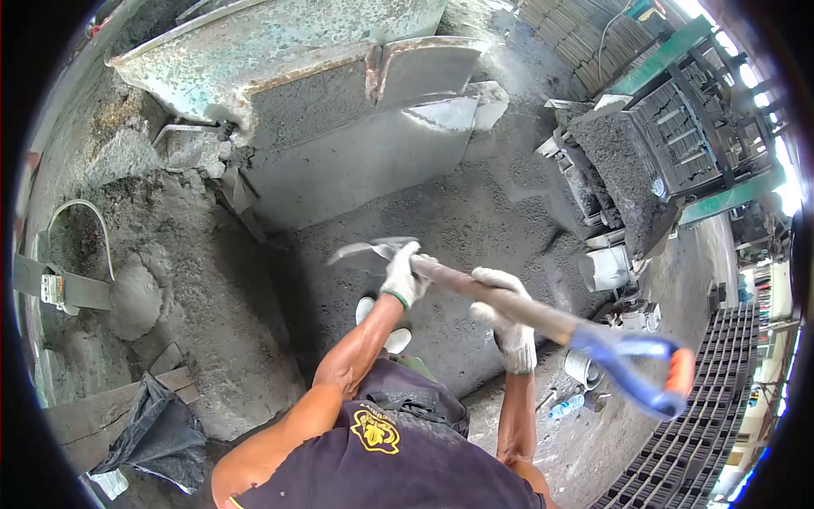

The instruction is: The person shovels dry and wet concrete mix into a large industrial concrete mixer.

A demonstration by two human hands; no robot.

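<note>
I hold a shovel with both gloved hands. My left hand (404,276) grips the wooden shaft just behind the metal blade (370,249). My right hand (507,327) is closed on the shaft further back. The shaft (543,320) runs down to the right and ends in a blue D-grip with an orange bar (649,373), which neither hand touches. The blade hovers over grey, damp cement mix (475,220) spread on the floor. One white shoe (395,339) shows below my left arm.
A large rusty green metal hopper (280,51) leans over the mix at the top. A block-making machine (687,127) heaped with mix stands at right, and stacked dark pallets (704,424) at lower right. A black bag (161,434) lies lower left, a plastic bottle (564,407) near my right arm.
</note>
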